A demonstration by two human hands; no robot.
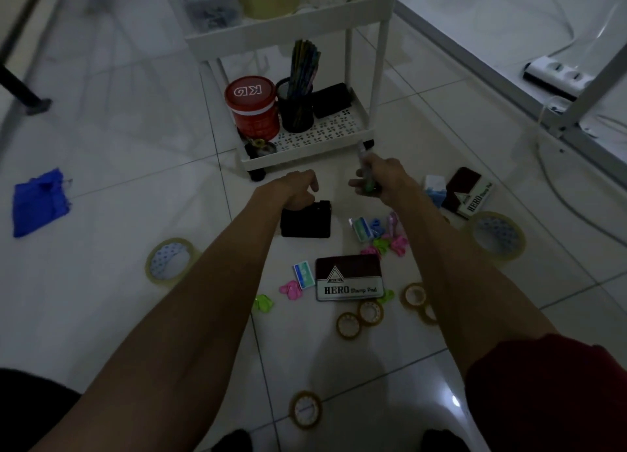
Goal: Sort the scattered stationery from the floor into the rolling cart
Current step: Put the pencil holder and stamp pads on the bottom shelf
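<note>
Right grip [376, 180] is holding a green pen [362, 155] near the cart's [305, 156] front edge. Left grip [298, 188] is touching the black box [305, 226], can't tell if it's holding.

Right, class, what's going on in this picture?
A person is tidying stationery off the floor into a white cart. The right hand grips a pen, held just in front of the cart's bottom shelf. The left hand is on a black box on the floor; whether it grips it is unclear. Stamp pads and tape rolls lie scattered on the tiles.
</note>
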